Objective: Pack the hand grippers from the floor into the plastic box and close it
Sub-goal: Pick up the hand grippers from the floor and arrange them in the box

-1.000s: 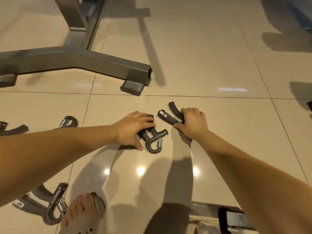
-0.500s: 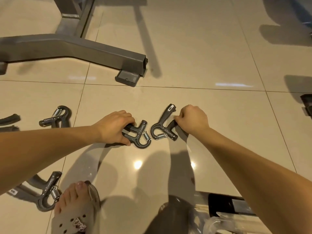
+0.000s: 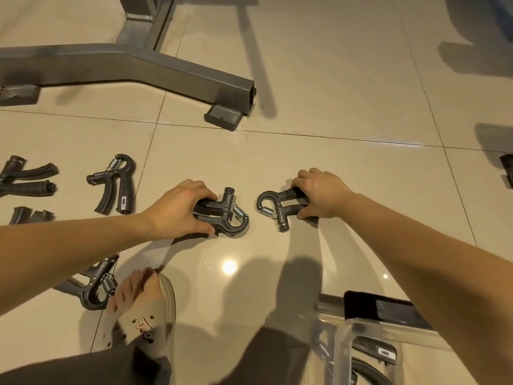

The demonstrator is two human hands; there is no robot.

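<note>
My left hand [image 3: 180, 208] is closed around the handles of a dark grey hand gripper [image 3: 226, 215] whose spring end points right, low over the tiled floor. My right hand [image 3: 322, 195] grips the handles of a second hand gripper [image 3: 273, 208], its spring end pointing left. The two grippers face each other a short gap apart. More hand grippers lie on the floor at left [image 3: 116, 184], at far left [image 3: 25, 179] and near my foot [image 3: 94, 284]. The clear plastic box [image 3: 344, 343] stands open at the bottom right, with a dark gripper visible inside.
A grey metal equipment leg [image 3: 155, 68] with a foot pad [image 3: 224, 118] crosses the floor at the back. My foot in a beige sandal [image 3: 144, 309] rests at bottom left. A dark object [image 3: 506, 173] sits at the right edge.
Both hands have closed fully on their grippers and turned them so the spring ends face each other. The view has shifted, showing more grippers at left and more of the box.
</note>
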